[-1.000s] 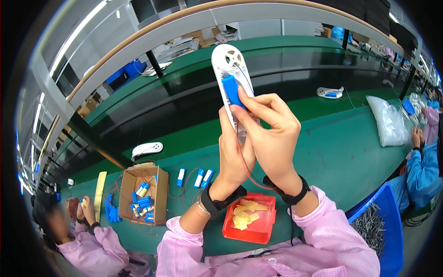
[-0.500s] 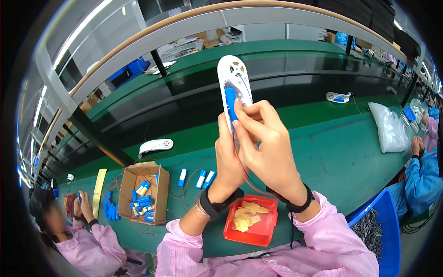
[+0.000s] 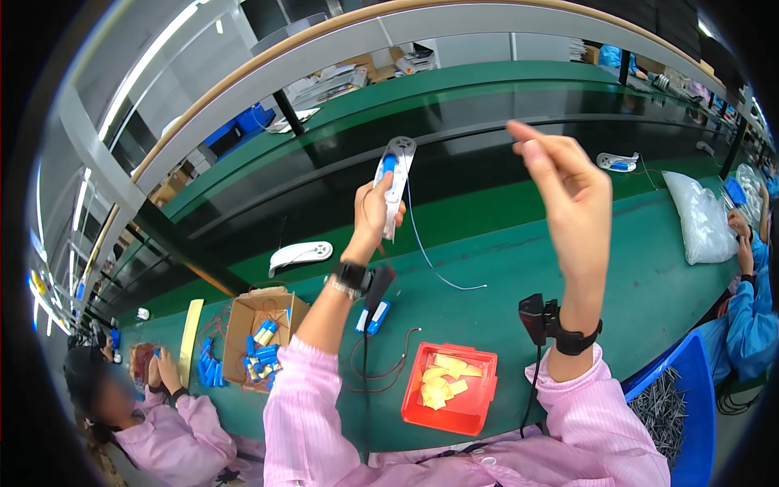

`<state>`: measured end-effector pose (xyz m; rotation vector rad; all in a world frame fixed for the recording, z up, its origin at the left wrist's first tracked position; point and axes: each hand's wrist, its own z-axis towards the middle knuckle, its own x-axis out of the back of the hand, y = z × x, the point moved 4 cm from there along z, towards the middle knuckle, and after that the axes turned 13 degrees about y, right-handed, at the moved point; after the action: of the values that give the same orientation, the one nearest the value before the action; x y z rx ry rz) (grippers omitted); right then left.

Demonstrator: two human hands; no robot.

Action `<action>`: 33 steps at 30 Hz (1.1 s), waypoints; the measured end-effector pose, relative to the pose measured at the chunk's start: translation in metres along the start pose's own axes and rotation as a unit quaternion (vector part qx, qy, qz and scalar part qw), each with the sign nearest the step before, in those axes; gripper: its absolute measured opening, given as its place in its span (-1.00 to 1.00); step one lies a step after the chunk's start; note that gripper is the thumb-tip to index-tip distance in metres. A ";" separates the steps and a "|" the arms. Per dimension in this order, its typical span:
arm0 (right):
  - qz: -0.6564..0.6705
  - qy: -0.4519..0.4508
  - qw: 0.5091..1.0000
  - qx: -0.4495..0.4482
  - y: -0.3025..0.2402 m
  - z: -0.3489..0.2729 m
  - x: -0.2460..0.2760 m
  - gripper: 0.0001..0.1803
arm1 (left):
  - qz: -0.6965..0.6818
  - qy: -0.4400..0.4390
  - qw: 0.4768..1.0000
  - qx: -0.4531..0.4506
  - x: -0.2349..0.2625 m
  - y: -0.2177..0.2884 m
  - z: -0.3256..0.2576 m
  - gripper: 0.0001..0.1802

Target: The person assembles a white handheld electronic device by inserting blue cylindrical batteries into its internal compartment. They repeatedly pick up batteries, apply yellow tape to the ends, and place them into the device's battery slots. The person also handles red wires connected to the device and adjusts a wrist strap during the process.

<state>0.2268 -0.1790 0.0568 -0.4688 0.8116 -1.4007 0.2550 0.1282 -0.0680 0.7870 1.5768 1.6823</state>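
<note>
My left hand (image 3: 372, 213) grips a long white plastic housing (image 3: 397, 191), its round slotted end pointing away from me. A blue battery pack (image 3: 389, 163) lies inside it, with my thumb against the pack's lower end. From the housing a thin pale cable (image 3: 425, 253) hangs down to the green bench. Well to the right, my right hand (image 3: 572, 191) is raised in the air, index finger and thumb stretched out, the other fingers curled, nothing visible in it. Below my left wrist, a blue and white battery pack (image 3: 372, 317) rests beside dark red wires (image 3: 399, 369).
A red tray (image 3: 450, 420) of yellow pieces sits before me. At left stand a cardboard box (image 3: 236, 345) of battery packs and a co-worker (image 3: 162, 414). Another white housing (image 3: 301, 254) lies beyond. Right are a plastic bag (image 3: 698, 219) and a blue bin (image 3: 699, 414) of metal pieces.
My right hand has let go of the battery pack and swung right, away from the housing. My left hand has carried the housing slightly left and farther off; its pale cable now hangs free.
</note>
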 end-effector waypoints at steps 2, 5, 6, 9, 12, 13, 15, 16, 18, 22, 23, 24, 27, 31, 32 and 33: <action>-0.015 0.029 0.999 0.001 0.001 0.006 0.009 -0.74 | 0.021 0.004 0.997 0.071 0.016 -0.037 0.041 -0.61; -0.017 0.074 0.997 0.010 0.001 0.013 0.029 -0.70 | -0.084 0.037 0.986 0.141 0.008 -0.097 0.092 -0.68; -0.022 0.085 0.996 0.017 0.004 0.016 0.035 -0.69 | -0.133 0.021 0.975 0.176 -0.010 -0.115 0.107 -0.69; -0.002 0.072 0.997 0.013 0.002 0.013 0.025 -0.70 | -0.101 -0.001 0.988 0.114 -0.013 -0.119 0.114 -0.58; -0.045 0.048 0.998 0.018 0.009 0.016 0.029 -0.70 | 0.189 -0.128 0.970 0.086 -0.045 -0.055 0.059 -0.42; -0.046 0.036 0.998 0.017 0.014 0.016 0.028 -0.70 | 0.238 -0.144 0.958 0.071 -0.037 -0.044 0.045 -0.44; -0.058 0.025 0.998 0.016 0.024 0.020 0.029 -0.70 | 0.333 -0.194 0.922 0.038 -0.027 -0.009 0.009 -0.48; -0.065 0.029 0.997 0.020 0.028 0.020 0.030 -0.69 | 0.367 -0.222 0.901 -0.064 -0.011 0.011 -0.012 -0.51; -0.075 0.014 0.997 0.010 0.035 0.024 0.035 -0.67 | 0.432 -0.214 0.870 -0.098 0.051 0.056 -0.058 -0.60; -0.078 -0.014 0.996 0.037 0.034 0.022 0.026 -0.67 | 0.615 -0.067 0.784 -0.055 0.218 0.051 -0.099 -0.69; -0.086 -0.018 0.995 0.053 0.032 0.021 0.022 -0.67 | 0.661 -0.008 0.750 0.017 0.235 0.046 -0.114 -0.67; -0.093 -0.023 0.994 0.054 0.028 0.019 0.015 -0.66 | 0.652 -0.023 0.756 0.052 0.264 0.022 -0.120 -0.65; -0.084 -0.018 0.996 0.028 0.019 0.008 -0.001 -0.68 | 0.696 0.000 0.716 0.053 0.289 -0.039 -0.109 -0.53; -0.077 -0.055 0.995 0.001 0.010 -0.004 -0.011 -0.68 | 0.726 -0.008 0.685 0.060 0.271 -0.045 -0.105 -0.50; -0.068 -0.058 0.996 -0.001 0.008 -0.006 -0.015 -0.69 | 0.732 -0.006 0.677 0.070 0.273 -0.044 -0.109 -0.50; -0.063 -0.065 0.996 -0.003 0.006 -0.009 -0.018 -0.69 | 0.739 -0.004 0.669 0.080 0.275 -0.042 -0.115 -0.50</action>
<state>0.2252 -0.1587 0.0505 -0.6178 0.6903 -1.4680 0.0062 0.2872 -0.1259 2.6121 0.8920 2.4462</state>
